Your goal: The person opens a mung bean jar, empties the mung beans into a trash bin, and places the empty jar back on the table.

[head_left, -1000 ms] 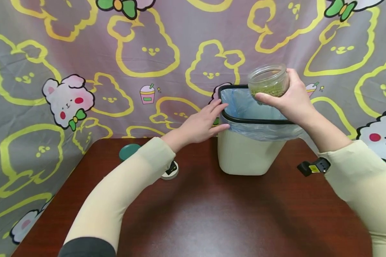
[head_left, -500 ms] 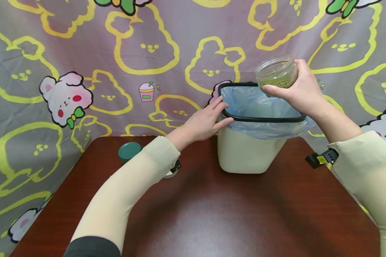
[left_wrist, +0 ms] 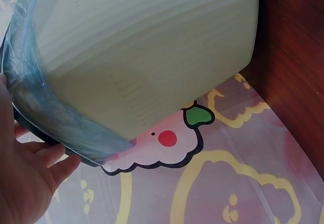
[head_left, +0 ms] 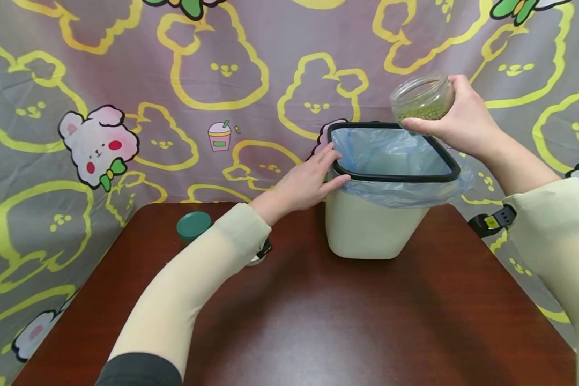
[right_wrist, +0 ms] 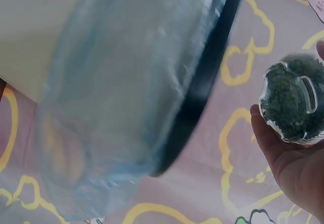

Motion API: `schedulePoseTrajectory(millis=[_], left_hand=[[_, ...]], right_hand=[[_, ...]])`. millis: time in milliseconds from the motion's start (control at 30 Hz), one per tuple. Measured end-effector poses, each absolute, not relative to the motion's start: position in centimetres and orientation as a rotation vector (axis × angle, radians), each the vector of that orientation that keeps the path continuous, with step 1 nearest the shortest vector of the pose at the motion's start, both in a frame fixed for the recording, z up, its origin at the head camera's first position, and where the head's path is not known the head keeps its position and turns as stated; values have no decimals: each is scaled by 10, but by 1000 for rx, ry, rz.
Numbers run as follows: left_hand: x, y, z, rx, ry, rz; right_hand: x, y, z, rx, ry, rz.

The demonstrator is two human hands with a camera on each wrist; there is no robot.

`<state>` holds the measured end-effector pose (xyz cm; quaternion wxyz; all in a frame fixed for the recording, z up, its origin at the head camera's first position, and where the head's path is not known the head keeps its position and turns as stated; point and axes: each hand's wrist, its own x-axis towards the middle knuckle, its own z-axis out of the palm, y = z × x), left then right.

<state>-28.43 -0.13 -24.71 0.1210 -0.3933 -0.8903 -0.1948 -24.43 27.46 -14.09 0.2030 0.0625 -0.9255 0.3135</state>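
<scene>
My right hand grips a clear glass jar, held up over the back right of a trash bin. Small green beans lie in the bottom of the lidless jar, which tilts slightly. In the right wrist view the jar's base shows between thumb and fingers. My left hand rests against the bin's left rim with its fingers extended. From the left wrist, its fingertips touch the black rim beside the blue liner.
A green round lid or dish sits on the brown table at the back left. Close by, a small whitish round object is mostly hidden by my left sleeve. A patterned curtain hangs directly behind the bin.
My right hand has carried the jar up and to the right, away from the middle of the bin's mouth. My left hand stays at the rim.
</scene>
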Motion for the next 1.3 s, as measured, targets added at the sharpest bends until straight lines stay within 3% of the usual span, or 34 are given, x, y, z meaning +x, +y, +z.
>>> schedulePoseTrajectory(millis=[600, 1300], left_hand=[[-284, -2, -244, -1164, -2634, -586], [-287, -1, -245, -1143, -2660, -603]], right_hand=[[-261, 286, -97, 128, -2563, 848], [-287, 291, -105, 236, -2789, 626]])
